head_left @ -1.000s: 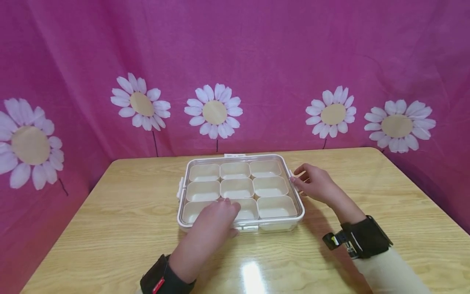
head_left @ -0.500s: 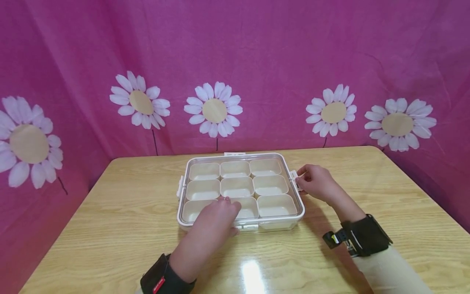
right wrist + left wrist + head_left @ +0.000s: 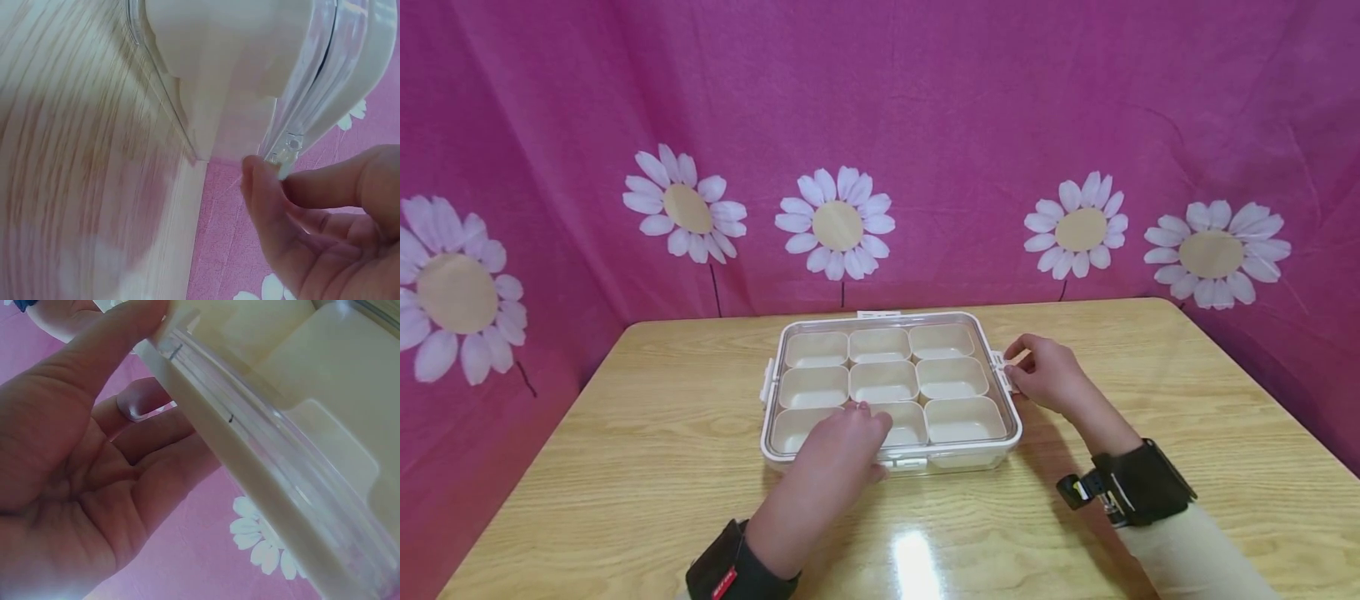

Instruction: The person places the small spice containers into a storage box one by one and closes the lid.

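Observation:
A clear-lidded storage box (image 3: 884,383) with a white rim lies flat on the table, holding several cream compartment cups. My left hand (image 3: 842,442) grips its front edge: fingers reach over the lid while the thumb (image 3: 119,337) is at the front latch (image 3: 910,463). At the right side, my right hand (image 3: 1047,373) pinches the white side latch (image 3: 1002,371) between thumb and fingertips. The right wrist view shows these fingertips (image 3: 253,175) on the latch, just below the lid rim. Through the clear lid the cups look empty.
Another latch (image 3: 768,382) sits on the box's left side, and one (image 3: 879,315) at the back stands out from the rim. Beneath is a wooden table (image 3: 662,467). A magenta curtain (image 3: 955,125) with daisies hangs behind the table.
The right side latch swung outward from the rim between the first two frames, then tipped slightly back inward with my right fingers. My left hand and the box have stayed put.

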Motion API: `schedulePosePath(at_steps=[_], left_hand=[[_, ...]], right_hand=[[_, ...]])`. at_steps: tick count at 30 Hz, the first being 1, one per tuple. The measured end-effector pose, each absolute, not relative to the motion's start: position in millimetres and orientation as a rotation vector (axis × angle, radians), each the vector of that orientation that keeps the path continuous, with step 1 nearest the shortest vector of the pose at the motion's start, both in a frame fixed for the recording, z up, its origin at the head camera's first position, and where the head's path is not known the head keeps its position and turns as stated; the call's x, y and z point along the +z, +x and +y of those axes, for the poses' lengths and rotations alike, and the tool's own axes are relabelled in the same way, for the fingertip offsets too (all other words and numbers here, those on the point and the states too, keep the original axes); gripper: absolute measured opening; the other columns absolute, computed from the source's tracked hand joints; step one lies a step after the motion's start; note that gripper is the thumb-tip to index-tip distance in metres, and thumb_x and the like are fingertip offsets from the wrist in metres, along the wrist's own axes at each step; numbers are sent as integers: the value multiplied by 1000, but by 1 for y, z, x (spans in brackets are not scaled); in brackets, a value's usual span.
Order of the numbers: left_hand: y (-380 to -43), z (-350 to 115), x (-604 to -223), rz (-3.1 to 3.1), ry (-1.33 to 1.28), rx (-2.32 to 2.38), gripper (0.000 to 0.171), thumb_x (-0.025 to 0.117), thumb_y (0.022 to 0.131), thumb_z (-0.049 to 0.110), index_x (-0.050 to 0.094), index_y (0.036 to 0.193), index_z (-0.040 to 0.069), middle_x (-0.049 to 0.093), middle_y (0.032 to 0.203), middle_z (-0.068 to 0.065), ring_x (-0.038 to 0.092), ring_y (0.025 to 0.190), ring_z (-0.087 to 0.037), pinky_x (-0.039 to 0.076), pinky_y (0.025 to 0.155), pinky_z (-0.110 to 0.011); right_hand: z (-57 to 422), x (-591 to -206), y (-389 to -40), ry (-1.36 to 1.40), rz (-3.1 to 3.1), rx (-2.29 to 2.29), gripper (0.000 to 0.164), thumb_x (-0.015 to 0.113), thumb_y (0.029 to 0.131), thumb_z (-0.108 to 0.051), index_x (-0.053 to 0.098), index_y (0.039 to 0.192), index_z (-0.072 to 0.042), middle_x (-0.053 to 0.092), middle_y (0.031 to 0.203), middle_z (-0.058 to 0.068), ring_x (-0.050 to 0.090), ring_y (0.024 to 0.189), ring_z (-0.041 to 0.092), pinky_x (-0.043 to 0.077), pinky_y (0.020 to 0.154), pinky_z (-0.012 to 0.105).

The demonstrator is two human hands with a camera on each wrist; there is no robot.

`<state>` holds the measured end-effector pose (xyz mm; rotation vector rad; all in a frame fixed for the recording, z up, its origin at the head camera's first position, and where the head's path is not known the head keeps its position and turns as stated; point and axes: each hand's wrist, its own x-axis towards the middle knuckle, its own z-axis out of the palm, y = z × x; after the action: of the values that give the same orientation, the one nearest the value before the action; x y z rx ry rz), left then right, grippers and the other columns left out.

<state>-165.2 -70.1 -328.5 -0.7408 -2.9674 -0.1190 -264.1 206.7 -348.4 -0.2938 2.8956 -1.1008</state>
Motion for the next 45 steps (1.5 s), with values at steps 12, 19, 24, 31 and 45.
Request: schedulePosePath(at_steps=[12,19,24,31,45], left_hand=[[-163,-70,-328,-2950,-732,-104,37,93,72,20,62,87,5,64,85,-13,65,79,-26,57,68,-36],[-163,-69,-327,-2953,-739,-98,36,92,73,21,63,87,5,65,86,-13,66,79,-26,57,69,-36],[-163,-68,-327,-2943,-740,-104,36,92,72,20,63,87,5,65,86,-13,66,79,-26,57,69,-36],[-162,-68,-329,-2955,-724,-118,36,92,73,20,62,86,6,64,86,-13,65,80,-27,57,68,-36],[-162,-67,-328,-2967,-713,-106,36,91,74,21,62,87,6,66,90,-15,67,81,-27,57,67,-36]], right_hand=[[200,-348,-262,-397,2979,-939,36,63,100,-27,72,97,7,69,79,11,63,70,20,52,62,31],[199,-348,-261,-412,2992,-881,36,64,99,-27,73,98,7,70,83,12,63,79,24,52,71,38],[199,-347,-262,-443,2995,-871,36,63,99,-25,73,100,10,70,83,13,62,78,24,52,73,40],[198,-349,-264,-468,2981,-867,34,60,100,-20,72,98,11,69,79,12,61,74,22,51,69,37],[199,-353,-266,-457,2925,-954,32,56,100,-17,67,98,14,64,81,15,59,75,24,49,65,34]])
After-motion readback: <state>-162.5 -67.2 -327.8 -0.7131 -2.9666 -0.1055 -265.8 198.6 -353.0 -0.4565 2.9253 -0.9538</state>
